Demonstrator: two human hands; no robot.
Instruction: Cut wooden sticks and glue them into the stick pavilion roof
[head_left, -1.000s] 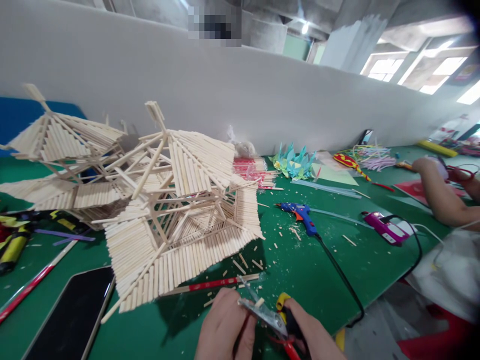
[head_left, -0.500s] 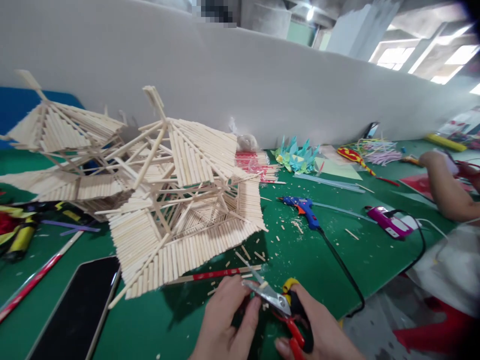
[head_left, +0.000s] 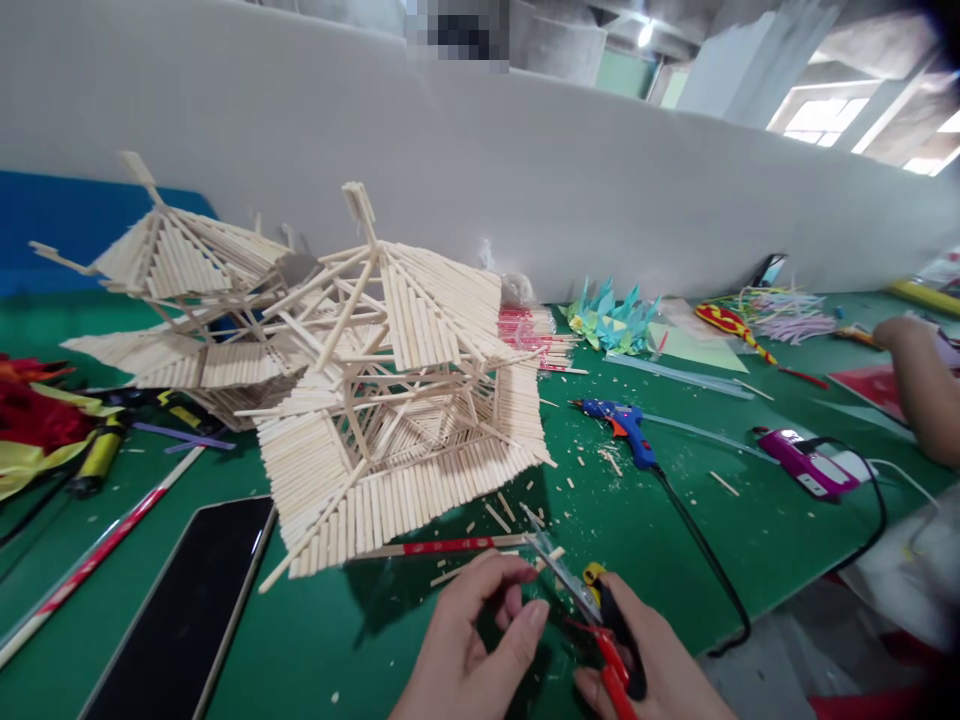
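Right hand (head_left: 654,668) grip around scissors (head_left: 576,594); stick model (head_left: 409,400) beyond

Stick pavilion model (head_left: 397,400), blue glue gun (head_left: 626,425), black phone (head_left: 187,610)

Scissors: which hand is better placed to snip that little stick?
Right, most likely. The right hand grips the scissors by their handles, blades against the little stick. The left hand sits beside the blades with fingers apart, gripping no tool.
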